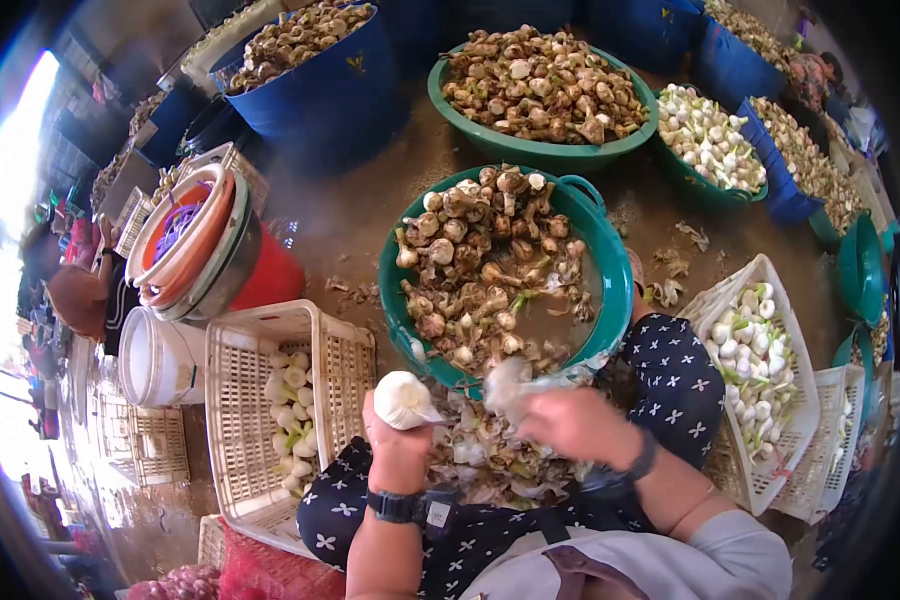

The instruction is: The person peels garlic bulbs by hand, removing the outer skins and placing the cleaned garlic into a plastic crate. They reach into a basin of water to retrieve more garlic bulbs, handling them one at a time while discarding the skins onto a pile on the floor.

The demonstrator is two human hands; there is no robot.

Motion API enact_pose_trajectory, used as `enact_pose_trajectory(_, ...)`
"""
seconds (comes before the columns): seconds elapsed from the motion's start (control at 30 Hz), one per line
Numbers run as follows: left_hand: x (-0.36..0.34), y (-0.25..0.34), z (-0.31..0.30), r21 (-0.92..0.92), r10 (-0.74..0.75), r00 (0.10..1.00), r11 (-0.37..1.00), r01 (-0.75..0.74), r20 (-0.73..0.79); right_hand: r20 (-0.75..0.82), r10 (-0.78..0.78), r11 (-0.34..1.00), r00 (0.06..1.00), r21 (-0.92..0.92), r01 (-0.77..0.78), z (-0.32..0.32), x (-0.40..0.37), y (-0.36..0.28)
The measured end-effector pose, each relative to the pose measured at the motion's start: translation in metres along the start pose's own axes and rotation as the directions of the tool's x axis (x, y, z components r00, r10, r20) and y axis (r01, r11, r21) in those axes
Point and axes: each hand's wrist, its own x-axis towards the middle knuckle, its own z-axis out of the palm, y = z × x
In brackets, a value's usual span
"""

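My left hand (398,455) is closed around a white garlic bulb (402,400), its round end up. A shred of skin hangs at the bulb's right side. To the right, my right hand (578,428) is smeared by motion, its fingers drawn in around blurred whitish garlic skin (508,388). Just beyond both hands stands a green tub (610,300) of brown, unpeeled garlic bulbs (460,225). Beneath the hands, between my legs, lies a heap of loose garlic skins (500,455).
A white crate (245,400) with cleaned garlic stands at left, and another white crate (810,390) of white bulbs at right. Further back are a large green basin (550,155) and a blue tub (320,95), both full of garlic. Stacked basins (195,240) stand left. A person (80,290) sits far left.
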Motion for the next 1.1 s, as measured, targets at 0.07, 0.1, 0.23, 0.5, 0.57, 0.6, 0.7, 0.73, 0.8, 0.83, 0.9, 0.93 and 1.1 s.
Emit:
enact_pose_trajectory(0.07, 0.008, 0.010, -0.022, -0.045, -0.159, 0.976, 0.985, 0.167, 0.145, -0.287, -0.243, 0.957, 0.927, -0.229, 0.180, 0.032, 0.015, -0.011)
enact_pose_trajectory(0.1, 0.007, 0.000, -0.020, -0.035, -0.177, 0.975, 0.982, 0.183, 0.134, -0.372, -0.233, 0.970, 0.899, -0.160, 0.185, 0.040, 0.024, -0.022)
enact_pose_trajectory(0.23, -0.002, -0.022, 0.002, 0.184, -0.079, 0.994, 0.979, 0.093, -0.082, -0.217, -0.268, 0.962, 0.939, -0.017, 0.271, 0.063, 0.059, -0.021)
enact_pose_trajectory(0.5, -0.030, 0.062, 0.020, -0.236, 0.416, 0.800, 0.804, -0.546, -0.433, 0.120, 0.774, 0.018, 0.622, 0.977, -0.211, 0.083, 0.097, 0.170)
enact_pose_trajectory(0.57, -0.014, 0.042, 0.015, -0.142, 0.394, 0.857, 0.877, -0.459, -0.331, -0.206, 0.898, 0.387, 0.389, 0.791, -0.474, 0.151, 0.127, 0.235)
enact_pose_trajectory(0.6, -0.004, 0.031, 0.011, -0.044, 0.344, 0.911, 0.931, -0.363, -0.228, -0.426, 0.789, 0.597, 0.443, 0.361, -0.716, 0.174, 0.137, 0.246)
enact_pose_trajectory(0.7, 0.012, -0.007, 0.015, 0.275, 0.250, 0.965, 0.936, -0.220, -0.078, -0.001, 0.750, 0.652, 0.662, 0.168, -0.739, 0.165, 0.164, 0.209)
enact_pose_trajectory(0.73, 0.014, -0.019, 0.019, 0.369, 0.252, 0.965, 0.906, -0.207, -0.078, 0.000, 0.746, 0.655, 0.666, 0.177, -0.735, 0.158, 0.166, 0.203)
enact_pose_trajectory(0.8, 0.024, -0.037, 0.004, 0.507, 0.164, 0.978, 0.859, -0.078, -0.127, 0.310, 0.507, 0.578, 0.804, 0.570, -0.584, 0.124, 0.166, 0.171)
enact_pose_trajectory(0.83, 0.023, -0.047, 0.007, 0.575, 0.114, 0.970, 0.818, 0.032, -0.216, 0.298, 0.434, 0.323, 0.850, 0.830, -0.456, 0.118, 0.158, 0.148)
enact_pose_trajectory(0.9, 0.017, -0.067, 0.014, 0.584, 0.017, 0.960, 0.796, 0.156, -0.280, 0.139, 0.381, -0.065, 0.914, 0.990, -0.124, 0.104, 0.130, 0.083)
enact_pose_trajectory(0.93, 0.012, -0.074, 0.021, 0.545, -0.032, 0.972, 0.823, 0.158, -0.235, 0.003, 0.398, -0.124, 0.917, 0.991, 0.050, 0.090, 0.120, 0.054)
enact_pose_trajectory(1.1, 0.007, -0.062, 0.028, 0.717, 0.225, 0.974, 0.678, -0.162, 0.008, -0.501, -0.166, 0.975, 0.849, 0.043, 0.216, 0.058, 0.085, 0.035)
